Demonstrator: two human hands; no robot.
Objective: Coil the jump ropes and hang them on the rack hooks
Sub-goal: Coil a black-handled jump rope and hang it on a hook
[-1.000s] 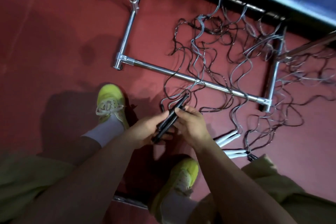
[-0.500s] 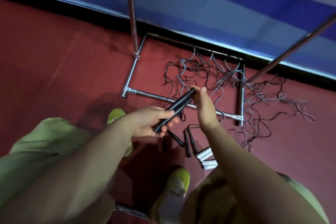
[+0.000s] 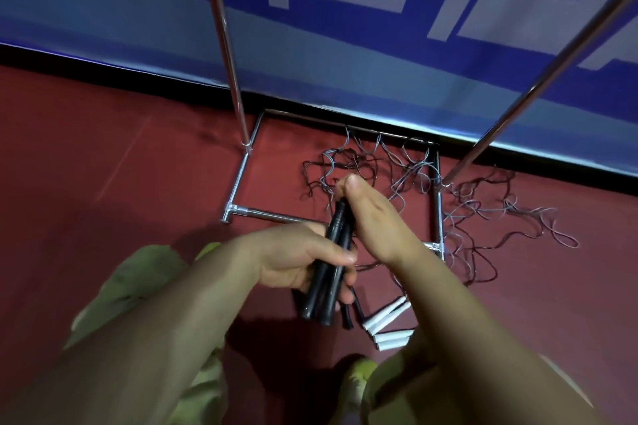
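Observation:
My left hand grips a pair of black jump rope handles held together, pointing up and away. My right hand pinches the rope at the top end of those handles. Thin dark and grey ropes lie tangled on the red floor across the chrome rack base. The rack's two uprights rise out of the top of the view; its hooks are out of sight. More handles lie on the floor below my hands: white ones and black ones.
A blue and white banner wall stands just behind the rack. My knees in green trousers and a yellow shoe fill the bottom of the view. More rope spreads right of the rack base.
The view has tilted up from the floor to the wall. My hands have risen with the black handles, which now stand steeper. My right hand has moved to their top end.

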